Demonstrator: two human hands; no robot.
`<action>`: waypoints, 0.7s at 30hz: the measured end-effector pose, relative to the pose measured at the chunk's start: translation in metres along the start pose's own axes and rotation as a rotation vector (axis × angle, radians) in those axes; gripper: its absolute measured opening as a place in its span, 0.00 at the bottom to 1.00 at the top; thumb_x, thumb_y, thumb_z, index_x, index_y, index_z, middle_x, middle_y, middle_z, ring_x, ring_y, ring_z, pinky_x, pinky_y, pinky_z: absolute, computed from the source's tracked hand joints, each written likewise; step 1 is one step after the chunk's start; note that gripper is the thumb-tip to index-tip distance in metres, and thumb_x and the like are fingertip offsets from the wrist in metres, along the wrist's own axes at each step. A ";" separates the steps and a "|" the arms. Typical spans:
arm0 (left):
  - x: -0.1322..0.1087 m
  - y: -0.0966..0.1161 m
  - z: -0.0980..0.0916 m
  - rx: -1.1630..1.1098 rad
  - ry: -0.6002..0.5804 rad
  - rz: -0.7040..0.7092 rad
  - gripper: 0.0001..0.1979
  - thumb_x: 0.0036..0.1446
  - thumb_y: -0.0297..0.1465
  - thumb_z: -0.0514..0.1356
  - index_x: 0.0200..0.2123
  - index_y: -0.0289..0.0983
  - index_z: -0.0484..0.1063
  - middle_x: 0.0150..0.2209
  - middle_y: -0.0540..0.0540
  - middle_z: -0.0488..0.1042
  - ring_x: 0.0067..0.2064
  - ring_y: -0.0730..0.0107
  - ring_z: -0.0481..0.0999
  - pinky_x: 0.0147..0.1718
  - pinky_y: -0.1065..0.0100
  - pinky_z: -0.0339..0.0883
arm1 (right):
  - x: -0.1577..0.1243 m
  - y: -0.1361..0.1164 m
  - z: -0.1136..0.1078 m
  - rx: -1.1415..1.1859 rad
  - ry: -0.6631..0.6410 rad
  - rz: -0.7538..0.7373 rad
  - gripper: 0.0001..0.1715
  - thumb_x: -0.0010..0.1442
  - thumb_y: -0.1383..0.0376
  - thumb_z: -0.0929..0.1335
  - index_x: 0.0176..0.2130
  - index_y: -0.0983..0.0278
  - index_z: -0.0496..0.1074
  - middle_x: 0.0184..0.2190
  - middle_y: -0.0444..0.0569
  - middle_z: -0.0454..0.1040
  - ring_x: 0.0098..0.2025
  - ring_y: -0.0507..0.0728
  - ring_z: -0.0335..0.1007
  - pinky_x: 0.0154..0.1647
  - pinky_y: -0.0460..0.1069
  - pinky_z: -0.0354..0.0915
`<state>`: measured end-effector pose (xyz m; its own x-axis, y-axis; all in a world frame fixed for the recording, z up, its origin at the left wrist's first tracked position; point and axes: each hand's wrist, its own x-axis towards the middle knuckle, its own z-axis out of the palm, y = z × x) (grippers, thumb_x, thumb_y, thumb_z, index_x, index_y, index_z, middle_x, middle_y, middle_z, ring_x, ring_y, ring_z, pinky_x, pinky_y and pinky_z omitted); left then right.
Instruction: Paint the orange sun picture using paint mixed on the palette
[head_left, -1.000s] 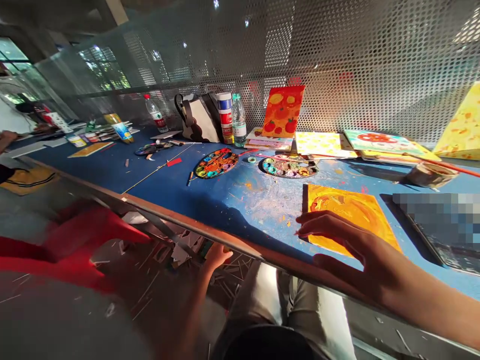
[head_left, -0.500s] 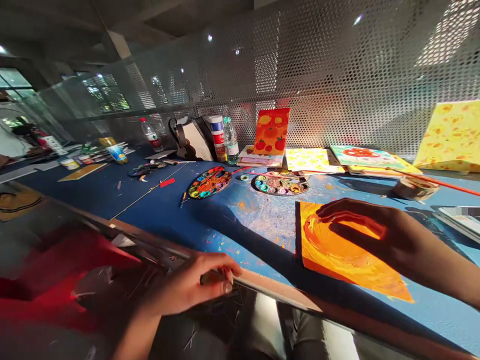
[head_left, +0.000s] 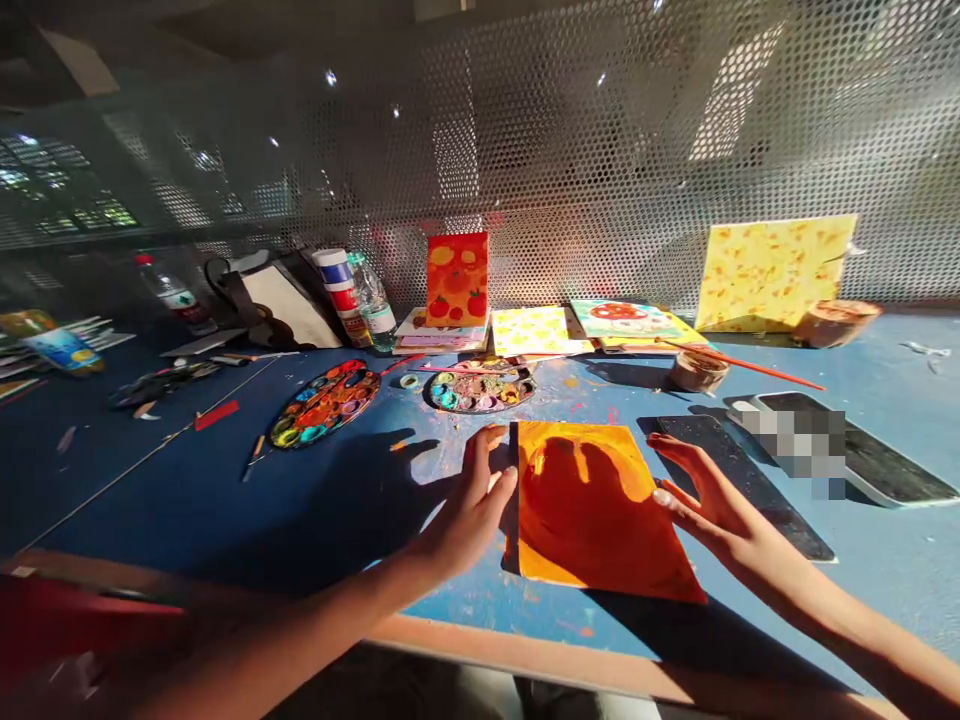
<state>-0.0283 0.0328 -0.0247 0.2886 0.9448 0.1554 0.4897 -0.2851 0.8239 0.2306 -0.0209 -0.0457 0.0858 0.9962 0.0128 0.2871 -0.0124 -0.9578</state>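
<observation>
An orange painted canvas lies on the blue table in front of me, with a rounded darker shape in its middle. My left hand is at its left edge, fingers apart and thumb pointing toward the edge. On the opposite side my right hand is spread, its thumb tip at the canvas's right edge. I cannot tell whether either hand presses on the canvas. Shadows of the hands fall across the paint. Beyond it sit a round paint palette with pale colours and a second palette full of orange and red.
A paintbrush rests across a small round pot. A dark phone lies at the right. Along the mesh wall stand a red painting, a yellow painting, a clear bottle and a bag.
My left hand has come up from the table's front edge to the canvas's left side. My right hand has moved off the painted face to the right edge. The view has turned right.
</observation>
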 end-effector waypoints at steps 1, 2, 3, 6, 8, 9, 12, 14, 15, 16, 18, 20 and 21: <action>0.002 0.002 0.004 -0.012 -0.009 -0.004 0.18 0.58 0.33 0.49 0.53 0.46 0.59 0.56 0.45 0.68 0.60 0.61 0.66 0.56 0.61 0.64 | 0.000 0.002 0.001 0.023 -0.006 0.001 0.32 0.50 0.48 0.71 0.52 0.48 0.61 0.64 0.47 0.55 0.69 0.64 0.43 0.66 0.58 0.51; 0.005 0.003 0.007 -0.034 -0.022 -0.013 0.19 0.58 0.32 0.49 0.53 0.46 0.59 0.57 0.45 0.67 0.62 0.61 0.64 0.59 0.60 0.62 | 0.000 0.003 0.002 0.050 -0.010 -0.002 0.31 0.51 0.48 0.71 0.52 0.47 0.61 0.64 0.47 0.55 0.69 0.64 0.43 0.65 0.57 0.53; 0.007 0.003 0.010 -0.056 -0.039 -0.026 0.19 0.57 0.31 0.49 0.53 0.46 0.58 0.58 0.45 0.66 0.63 0.61 0.61 0.60 0.60 0.59 | 0.001 0.005 0.003 0.075 -0.017 -0.006 0.30 0.52 0.48 0.70 0.52 0.47 0.62 0.64 0.46 0.55 0.69 0.63 0.43 0.65 0.56 0.53; 0.012 0.001 0.013 -0.096 -0.065 -0.064 0.20 0.58 0.30 0.49 0.54 0.45 0.57 0.59 0.44 0.64 0.64 0.62 0.59 0.62 0.60 0.57 | 0.004 0.009 0.005 0.134 -0.035 -0.019 0.28 0.56 0.51 0.69 0.54 0.47 0.61 0.64 0.45 0.55 0.69 0.60 0.43 0.65 0.55 0.54; 0.014 -0.003 0.011 -0.116 -0.082 -0.091 0.19 0.59 0.31 0.49 0.54 0.43 0.56 0.59 0.43 0.64 0.64 0.62 0.60 0.62 0.59 0.57 | 0.006 0.011 0.008 0.155 -0.052 -0.021 0.27 0.56 0.52 0.70 0.53 0.49 0.62 0.64 0.46 0.56 0.69 0.60 0.43 0.65 0.54 0.55; 0.015 -0.004 0.010 -0.120 -0.085 -0.103 0.19 0.60 0.32 0.49 0.54 0.43 0.56 0.59 0.43 0.64 0.64 0.62 0.60 0.62 0.59 0.57 | 0.007 0.011 0.010 0.164 -0.064 -0.020 0.27 0.56 0.52 0.70 0.54 0.49 0.62 0.64 0.46 0.56 0.69 0.60 0.43 0.65 0.54 0.55; 0.014 -0.006 0.003 -0.118 -0.074 -0.132 0.17 0.60 0.34 0.50 0.53 0.44 0.58 0.60 0.43 0.64 0.65 0.61 0.59 0.61 0.58 0.58 | 0.010 0.010 0.014 0.186 -0.125 -0.008 0.27 0.57 0.53 0.70 0.54 0.50 0.61 0.63 0.46 0.56 0.68 0.58 0.45 0.65 0.53 0.54; 0.013 -0.006 -0.005 -0.131 -0.076 -0.159 0.17 0.58 0.35 0.51 0.51 0.46 0.60 0.60 0.44 0.64 0.64 0.59 0.60 0.58 0.58 0.61 | 0.013 0.007 0.016 0.182 -0.173 0.003 0.27 0.57 0.52 0.69 0.54 0.49 0.61 0.63 0.46 0.56 0.68 0.58 0.46 0.65 0.53 0.56; 0.011 -0.005 -0.009 -0.139 -0.078 -0.172 0.17 0.58 0.35 0.51 0.51 0.46 0.61 0.59 0.44 0.65 0.64 0.58 0.60 0.58 0.58 0.62 | 0.016 0.004 0.016 0.165 -0.192 0.001 0.27 0.57 0.52 0.69 0.54 0.50 0.61 0.63 0.47 0.56 0.68 0.59 0.47 0.64 0.53 0.57; 0.010 -0.006 -0.014 -0.145 -0.079 -0.183 0.17 0.57 0.35 0.52 0.51 0.45 0.62 0.59 0.44 0.65 0.64 0.58 0.59 0.57 0.57 0.62 | 0.021 0.001 0.015 0.143 -0.204 -0.011 0.27 0.57 0.52 0.70 0.54 0.50 0.61 0.62 0.48 0.56 0.67 0.59 0.49 0.64 0.54 0.57; 0.008 -0.008 -0.024 -0.144 -0.073 -0.192 0.17 0.56 0.35 0.53 0.51 0.45 0.62 0.59 0.44 0.64 0.65 0.57 0.58 0.58 0.56 0.61 | 0.034 -0.008 0.014 0.093 -0.200 -0.059 0.28 0.56 0.51 0.70 0.53 0.51 0.61 0.61 0.49 0.58 0.66 0.60 0.52 0.64 0.56 0.57; 0.009 -0.015 -0.036 -0.131 -0.051 -0.183 0.18 0.56 0.35 0.54 0.51 0.44 0.61 0.59 0.43 0.64 0.65 0.59 0.57 0.60 0.55 0.58 | 0.055 -0.019 0.014 0.051 -0.186 -0.113 0.25 0.56 0.51 0.70 0.50 0.55 0.63 0.58 0.52 0.61 0.62 0.62 0.57 0.63 0.59 0.59; 0.011 -0.019 -0.041 -0.127 -0.035 -0.179 0.18 0.56 0.35 0.54 0.51 0.44 0.61 0.58 0.43 0.64 0.65 0.59 0.58 0.60 0.55 0.58 | 0.067 -0.024 0.015 0.025 -0.184 -0.135 0.24 0.55 0.51 0.70 0.47 0.57 0.64 0.55 0.53 0.65 0.60 0.63 0.60 0.61 0.60 0.61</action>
<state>-0.0687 0.0559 -0.0164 0.2360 0.9716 -0.0167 0.4284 -0.0886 0.8992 0.2150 0.0478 -0.0258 -0.1276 0.9877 0.0906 0.2604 0.1215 -0.9578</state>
